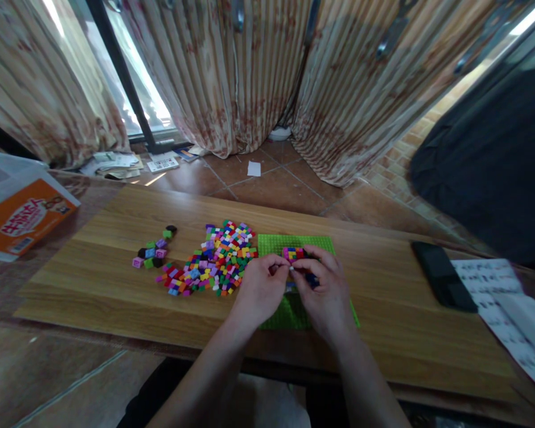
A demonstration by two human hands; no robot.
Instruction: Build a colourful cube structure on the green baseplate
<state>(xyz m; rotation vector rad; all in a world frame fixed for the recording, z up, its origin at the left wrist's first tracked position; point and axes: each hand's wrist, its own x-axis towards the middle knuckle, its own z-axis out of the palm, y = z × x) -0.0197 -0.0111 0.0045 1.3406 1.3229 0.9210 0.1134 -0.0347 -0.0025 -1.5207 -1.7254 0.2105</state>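
Over the green baseplate [294, 241] my two hands meet fingertip to fingertip. My left hand [264, 285] is closed in a pinch at a tiny white brick [291, 268]. From the other side, my right hand [323, 291] pinches the same piece between thumb and fingers. Just behind the fingertips, a cluster of pink, red and multicoloured bricks [293, 253] sits on the baseplate. Some dark blue bricks [312, 279] show under my right fingers, partly hidden. To the left of my left hand spreads a large pile of small coloured bricks [223, 258].
Larger loose bricks [150, 252] lie at the left on the wooden table [93, 279]. A black phone-like slab [443, 276] and printed sheets [494, 285] are at the right end. An orange-and-white box [27, 217] stands far left. Curtains [214, 77] hang beyond the table.
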